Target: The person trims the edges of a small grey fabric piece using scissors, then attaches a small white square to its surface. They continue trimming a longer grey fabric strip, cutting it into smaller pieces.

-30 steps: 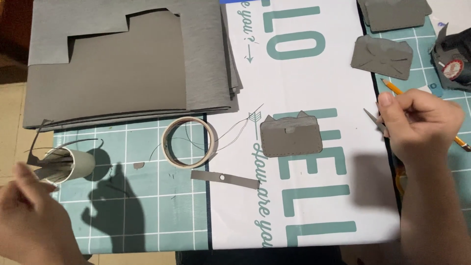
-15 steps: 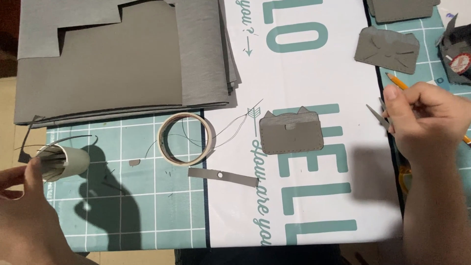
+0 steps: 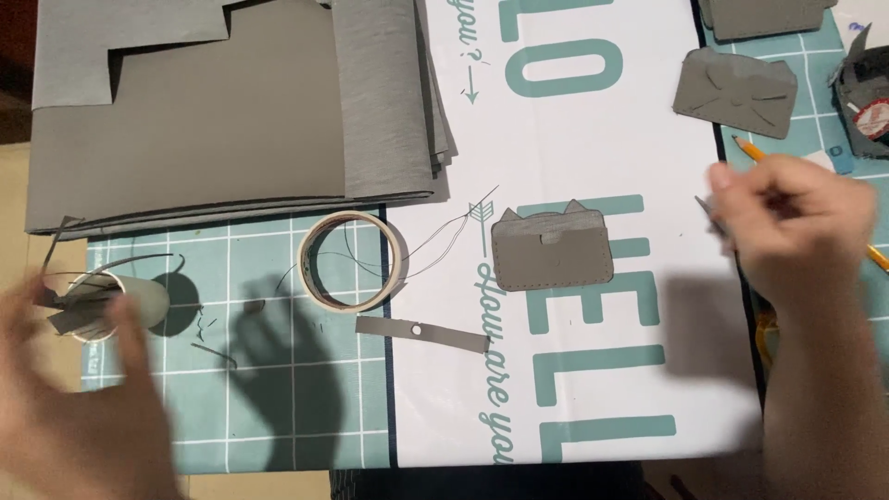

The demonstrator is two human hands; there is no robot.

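My left hand (image 3: 69, 389) is blurred, fingers loosely spread, just beside the cardboard tube (image 3: 116, 306) stuffed with grey scraps, left of the tape ring (image 3: 352, 261). My right hand (image 3: 796, 231), far right of the ring, pinches something small and grey; what it is I cannot tell. The stitched grey pouch (image 3: 553, 250) lies right of the ring on the white mat (image 3: 593, 139) over a teal cutting mat (image 3: 278, 389).

Overhead view of my work surface. A teal cutting mat (image 3: 278, 398) with a white grid covers the table's left part and reappears at the right edge. A white sheet (image 3: 593, 139) printed in teal lettering lies across the middle. Bare tan tabletop (image 3: 37, 278) shows along the left edge. Light from above casts sharp, dark shadows on the mat.
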